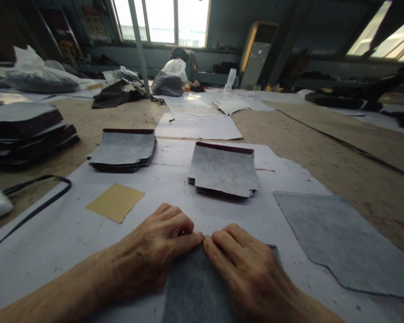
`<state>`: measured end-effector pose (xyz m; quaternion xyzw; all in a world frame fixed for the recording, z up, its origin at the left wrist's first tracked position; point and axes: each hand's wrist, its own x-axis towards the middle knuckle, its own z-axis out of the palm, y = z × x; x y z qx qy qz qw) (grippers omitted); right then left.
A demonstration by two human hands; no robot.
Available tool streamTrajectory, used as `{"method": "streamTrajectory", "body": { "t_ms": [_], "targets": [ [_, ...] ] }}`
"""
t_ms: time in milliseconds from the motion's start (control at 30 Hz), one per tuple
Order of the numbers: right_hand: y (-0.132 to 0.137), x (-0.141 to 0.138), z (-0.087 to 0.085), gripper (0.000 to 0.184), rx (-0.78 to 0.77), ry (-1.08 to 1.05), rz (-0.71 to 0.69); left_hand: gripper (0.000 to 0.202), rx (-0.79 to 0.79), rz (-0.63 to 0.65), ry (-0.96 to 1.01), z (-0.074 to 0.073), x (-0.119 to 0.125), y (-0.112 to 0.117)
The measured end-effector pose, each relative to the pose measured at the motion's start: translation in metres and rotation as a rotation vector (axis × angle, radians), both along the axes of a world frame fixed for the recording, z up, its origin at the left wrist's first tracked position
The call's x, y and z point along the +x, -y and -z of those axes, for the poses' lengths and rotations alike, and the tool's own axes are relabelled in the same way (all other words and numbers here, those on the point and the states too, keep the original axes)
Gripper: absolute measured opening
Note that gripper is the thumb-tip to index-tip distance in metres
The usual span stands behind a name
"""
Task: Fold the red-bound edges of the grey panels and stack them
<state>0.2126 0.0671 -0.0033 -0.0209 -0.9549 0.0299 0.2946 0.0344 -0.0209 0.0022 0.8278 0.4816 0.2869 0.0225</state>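
A grey fabric piece (195, 287) lies on white paper in front of me, its lower part cut off by the picture's bottom edge. My left hand (151, 251) is closed at its far edge, fingers curled and thumb pressed on the fabric. My right hand (249, 269) grips the same edge from the other side, fingers pressed together, and the two hands' tips almost meet. Part of that edge is hidden beneath the fingers. Beyond the hands sit two stacks of grey pieces with dark red folded edges, a right stack (224, 170) and a left stack (124, 148).
To the right lies a larger grey fabric sheet (346, 237). A tan card (116, 202) rests left of my hands. Farther left are a tall dark stack (23, 130) and a black cord (37, 208). Across the table, another person (190, 63) bends behind a plastic bag (171, 78).
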Motion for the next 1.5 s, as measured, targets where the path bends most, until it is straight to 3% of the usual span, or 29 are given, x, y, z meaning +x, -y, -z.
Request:
{"method": "streamTrajectory", "body": {
  "t_ms": [233, 567, 700, 967, 1233, 1367, 1500],
  "targets": [
    [-0.003, 0.003, 0.002, 0.031, -0.039, -0.014, -0.017, 0.036, 0.02, -0.051, 0.029, -0.001, -0.013, 0.011],
    [-0.001, -0.005, -0.004, 0.028, 0.005, 0.145, -0.013, 0.039, 0.052, -0.028, 0.008, 0.004, -0.012, 0.011],
    [-0.002, -0.007, -0.007, 0.041, 0.035, 0.241, -0.034, 0.044, 0.051, -0.09, 0.039, 0.002, -0.018, 0.021],
    [-0.004, -0.01, -0.014, 0.056, 0.03, 0.305, -0.02, 0.038, 0.03, -0.066, 0.015, 0.002, -0.017, 0.034],
    [0.002, -0.019, -0.013, 0.047, 0.261, 0.246, 0.031, 0.035, 0.016, -0.078, 0.005, 0.002, -0.018, 0.033],
    [0.009, -0.018, -0.012, 0.041, 0.197, 0.259, 0.088, 0.03, 0.0, -0.09, 0.005, -0.001, -0.016, 0.033],
    [0.008, 0.01, -0.014, 0.031, 0.164, -0.045, 0.044, 0.031, -0.003, -0.141, 0.007, 0.002, -0.017, 0.036]
  ]
}}
